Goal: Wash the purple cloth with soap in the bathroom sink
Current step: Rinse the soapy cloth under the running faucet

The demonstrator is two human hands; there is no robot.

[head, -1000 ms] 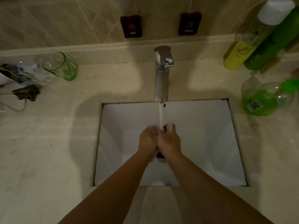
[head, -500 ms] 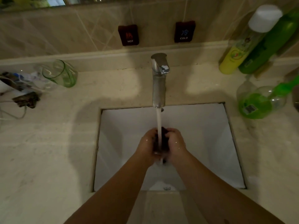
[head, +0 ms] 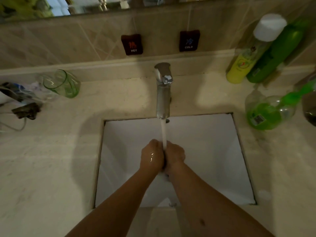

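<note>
The cloth was almost entirely hidden, pressed between the two fists under the tap's stream, where half a second earlier its dark bulk showed between the hands. Left hand and right hand were knuckle to knuckle over the sink, fingers curled tight on it. Likely squeezing mid-rinse.

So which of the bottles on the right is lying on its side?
The clear bottle of green liquid, nearest the sink. The yellow white-capped bottle and dark green bottle behind it stand by the wall.
</note>
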